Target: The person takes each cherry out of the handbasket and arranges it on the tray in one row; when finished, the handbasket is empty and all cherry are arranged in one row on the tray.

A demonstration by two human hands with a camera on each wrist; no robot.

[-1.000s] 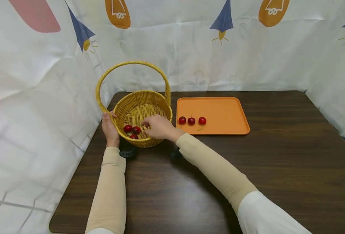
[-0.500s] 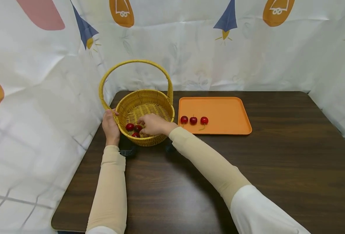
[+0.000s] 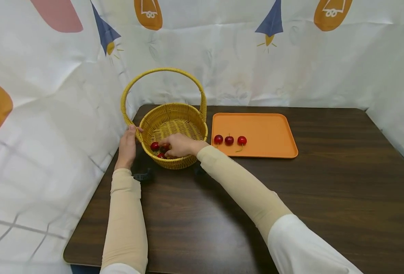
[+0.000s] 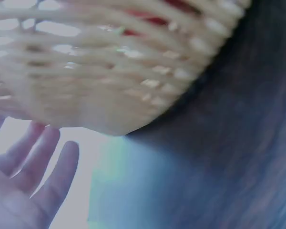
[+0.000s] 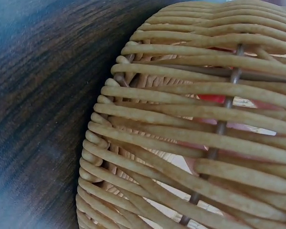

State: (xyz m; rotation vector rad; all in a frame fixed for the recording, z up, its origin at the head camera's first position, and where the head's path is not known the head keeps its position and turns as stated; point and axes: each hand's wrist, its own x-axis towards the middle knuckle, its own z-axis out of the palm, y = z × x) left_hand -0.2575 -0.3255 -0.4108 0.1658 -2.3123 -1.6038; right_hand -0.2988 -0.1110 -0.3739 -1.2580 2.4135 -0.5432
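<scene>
My left hand [image 3: 127,147] holds the yellow wicker basket [image 3: 174,163] at its left side, by the foot of the tall handle. In the left wrist view, its fingers [image 4: 62,167] reach up to the woven wall. Inside the basket, my right hand [image 3: 180,145] has thumb and forefinger around a dark red cherry [image 3: 165,147], which they partly cover. Two more cherries lie close by: one at the left [image 3: 155,146], another nearer the front rim [image 3: 161,155]. Basket weave [image 5: 181,105] hides most of the right hand in the right wrist view.
Right of the basket lies an orange tray [image 3: 267,133] with three stemmed cherries [image 3: 229,140] in a row at its left front. Both stand on a dark wooden table [image 3: 308,205]. A patterned white cloth [image 3: 222,68] hangs behind and at the left.
My right hand has moved left and down onto a cherry in the basket, its fingers closing around it. The left hand stays at the basket's side. The whole head view has shifted slightly.
</scene>
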